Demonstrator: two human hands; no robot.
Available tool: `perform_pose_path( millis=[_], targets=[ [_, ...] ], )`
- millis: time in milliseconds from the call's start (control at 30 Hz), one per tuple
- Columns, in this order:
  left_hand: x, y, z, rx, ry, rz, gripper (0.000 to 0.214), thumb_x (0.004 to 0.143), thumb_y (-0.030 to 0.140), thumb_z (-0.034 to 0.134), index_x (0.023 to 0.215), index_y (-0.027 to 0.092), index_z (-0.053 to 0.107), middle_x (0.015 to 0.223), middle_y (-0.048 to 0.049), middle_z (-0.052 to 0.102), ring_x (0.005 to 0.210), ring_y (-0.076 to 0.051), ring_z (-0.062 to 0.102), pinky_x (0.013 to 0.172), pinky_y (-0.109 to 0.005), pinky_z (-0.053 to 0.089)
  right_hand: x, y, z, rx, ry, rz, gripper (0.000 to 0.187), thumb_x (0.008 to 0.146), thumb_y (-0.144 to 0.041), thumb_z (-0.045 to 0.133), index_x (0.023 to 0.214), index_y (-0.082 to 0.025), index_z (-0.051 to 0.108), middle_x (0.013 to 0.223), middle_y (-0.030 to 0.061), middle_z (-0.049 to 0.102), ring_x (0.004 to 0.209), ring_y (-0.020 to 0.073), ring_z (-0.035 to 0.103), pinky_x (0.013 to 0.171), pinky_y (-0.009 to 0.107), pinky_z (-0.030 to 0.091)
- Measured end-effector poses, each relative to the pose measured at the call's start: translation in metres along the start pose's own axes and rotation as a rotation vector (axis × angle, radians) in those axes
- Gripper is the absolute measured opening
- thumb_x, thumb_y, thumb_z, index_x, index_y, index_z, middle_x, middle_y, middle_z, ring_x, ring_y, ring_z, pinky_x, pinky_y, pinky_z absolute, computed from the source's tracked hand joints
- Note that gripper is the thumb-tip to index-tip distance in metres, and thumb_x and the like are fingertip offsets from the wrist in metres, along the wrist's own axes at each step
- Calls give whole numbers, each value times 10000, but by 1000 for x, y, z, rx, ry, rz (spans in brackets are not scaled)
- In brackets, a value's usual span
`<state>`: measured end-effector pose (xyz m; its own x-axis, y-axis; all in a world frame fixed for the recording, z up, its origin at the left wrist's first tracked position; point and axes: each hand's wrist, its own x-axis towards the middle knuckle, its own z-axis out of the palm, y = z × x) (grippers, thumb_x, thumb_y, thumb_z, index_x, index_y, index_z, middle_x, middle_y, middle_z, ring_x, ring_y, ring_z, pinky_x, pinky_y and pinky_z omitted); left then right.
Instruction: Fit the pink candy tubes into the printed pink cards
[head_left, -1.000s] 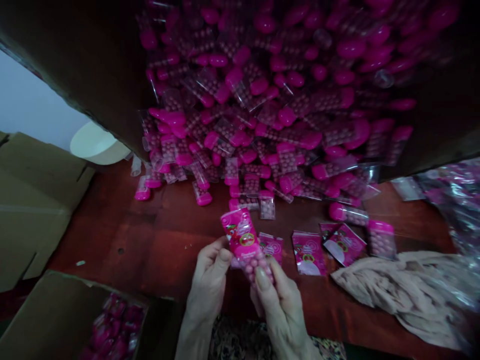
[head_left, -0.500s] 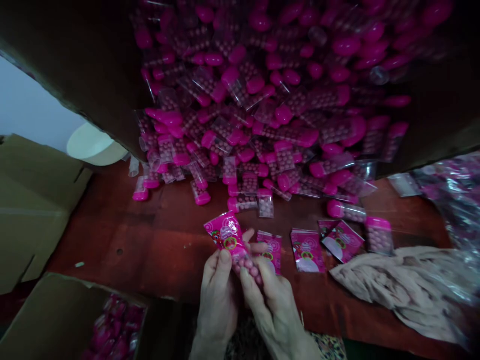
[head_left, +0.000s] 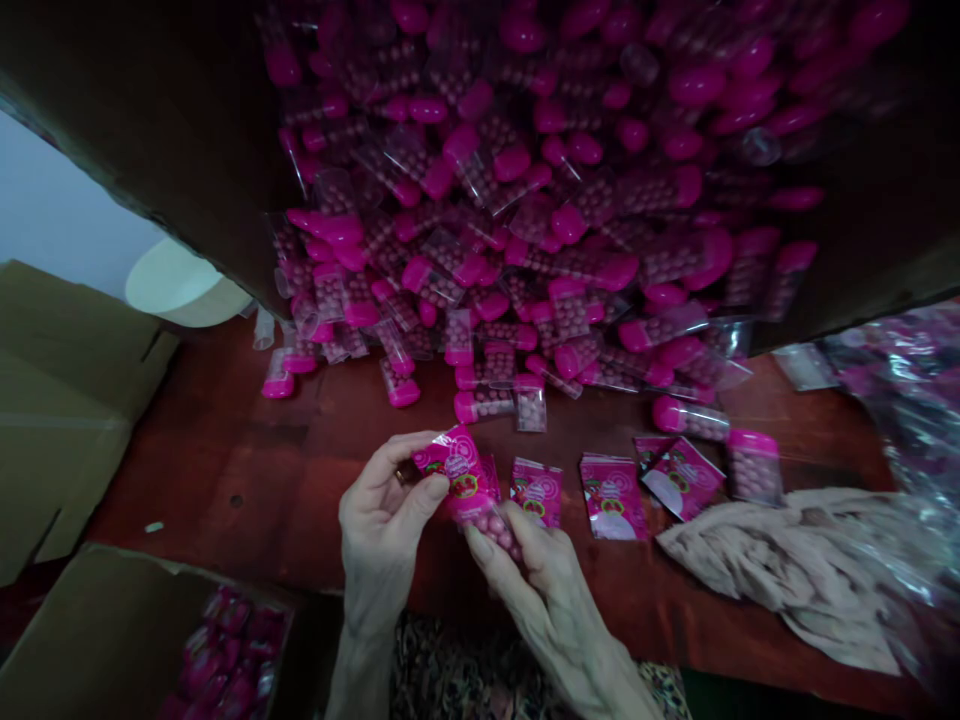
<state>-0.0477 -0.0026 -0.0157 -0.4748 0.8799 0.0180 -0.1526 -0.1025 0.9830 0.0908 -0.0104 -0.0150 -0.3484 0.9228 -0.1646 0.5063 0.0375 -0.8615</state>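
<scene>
A head-worn camera looks forward and down (the lone view, fairly close) at hands (head_left: pixel 381 530) over a table (head_left: pixel 300 470).

Glossy wrapper (head_left: pixel 463 482), shiny plastic caps (head_left: pixel 568 223); matt cloth (head_left: pixel 795 570), cardboard box (head_left: pixel 67 390)

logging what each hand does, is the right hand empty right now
No, the right hand grips a clear container of pink balls, while the left hand pinches a pink wrapper.
</scene>
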Motion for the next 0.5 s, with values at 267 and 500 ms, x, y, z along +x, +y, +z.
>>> perform_pose_path(
  millis=[267,500],
  targets=[
    [16,9,-11,185,-49,24,111,668,101,702,727,190,669,756,3,637,671,-110,584,548,-175,472,-6,10,-3,-1,-38,10,416,878,-377,477,1281,-275,504,815,16,689,693,169,645,636,261,547],
    [33,11,-21,203,-430,-302,85,644,210,737,645,168,663,615,23,564,551,-91,490,502,-191,413,-11,21,-2,11,-83,-2,429,867,-338,504,1294,-361,474,1074,-8,673,870,160,655,764,242,543]
  ],
)
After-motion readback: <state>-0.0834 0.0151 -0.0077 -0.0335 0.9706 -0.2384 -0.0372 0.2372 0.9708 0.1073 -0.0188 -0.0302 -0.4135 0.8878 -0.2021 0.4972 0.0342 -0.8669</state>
